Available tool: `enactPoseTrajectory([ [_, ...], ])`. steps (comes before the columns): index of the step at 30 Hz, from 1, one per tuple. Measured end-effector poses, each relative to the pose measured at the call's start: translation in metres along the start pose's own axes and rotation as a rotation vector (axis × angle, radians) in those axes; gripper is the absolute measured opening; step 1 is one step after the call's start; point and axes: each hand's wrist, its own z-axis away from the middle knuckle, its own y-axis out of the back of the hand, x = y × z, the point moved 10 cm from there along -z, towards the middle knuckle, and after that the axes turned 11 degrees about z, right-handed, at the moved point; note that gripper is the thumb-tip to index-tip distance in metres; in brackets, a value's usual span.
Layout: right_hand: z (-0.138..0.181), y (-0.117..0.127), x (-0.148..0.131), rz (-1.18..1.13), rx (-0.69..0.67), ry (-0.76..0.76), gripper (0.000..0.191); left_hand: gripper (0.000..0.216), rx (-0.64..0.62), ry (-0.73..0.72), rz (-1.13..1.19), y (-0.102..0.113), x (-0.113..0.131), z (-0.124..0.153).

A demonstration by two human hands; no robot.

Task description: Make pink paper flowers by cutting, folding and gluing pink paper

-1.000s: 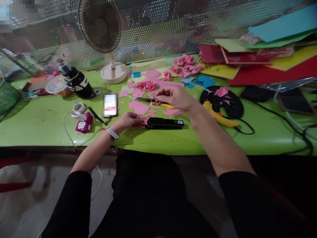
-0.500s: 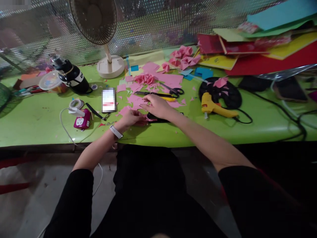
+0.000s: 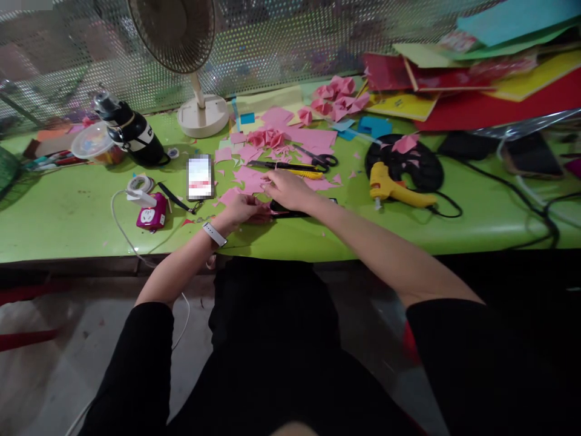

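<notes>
My left hand [image 3: 239,209], with a white band on the wrist, pinches a piece of pink paper [image 3: 262,211] near the table's front edge. Close beside it, my right hand [image 3: 289,189] reaches in from the right, its fingers curled above the paper. What those fingertips grip, if anything, is too small to tell. Beneath the right hand and wrist lies a flat black object [image 3: 290,213], mostly hidden. Pink paper scraps [image 3: 247,178] spread just beyond both hands. Black-handled scissors [image 3: 325,161] and a yellow cutter [image 3: 311,174] lie past the right hand.
Folded pink paper pieces [image 3: 267,138] lie farther back. A yellow glue gun [image 3: 394,189] rests right, against a round black object [image 3: 424,172]. Left are a phone [image 3: 200,177], a magenta power adapter [image 3: 152,212], a black bottle [image 3: 136,136] and a fan [image 3: 203,116]. Coloured sheets [image 3: 476,112] are stacked back right.
The fingers of my right hand have drawn in closer together above the pink paper. My left hand keeps its pinch, and the view has tilted slightly.
</notes>
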Motion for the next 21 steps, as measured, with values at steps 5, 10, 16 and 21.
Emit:
enactPoseTrajectory([
  [5,-0.0004,-0.0003,-0.0032,0.032,-0.053,-0.003,0.031,0.018,0.006,0.011,-0.004,0.0006,-0.0014,-0.0009],
  [10,-0.0017,-0.0013,-0.0035,0.044,-0.081,-0.006,0.03,0.019,0.008,0.021,-0.014,0.0003,-0.0002,0.0005],
  [16,-0.0025,-0.0029,-0.0034,0.04,-0.086,0.004,0.029,0.019,0.015,0.021,-0.026,-0.0003,0.0024,0.0023],
  [21,-0.0045,-0.007,-0.0012,0.047,-0.075,0.016,0.035,0.018,-0.002,0.018,-0.021,-0.0007,0.0019,0.0014],
])
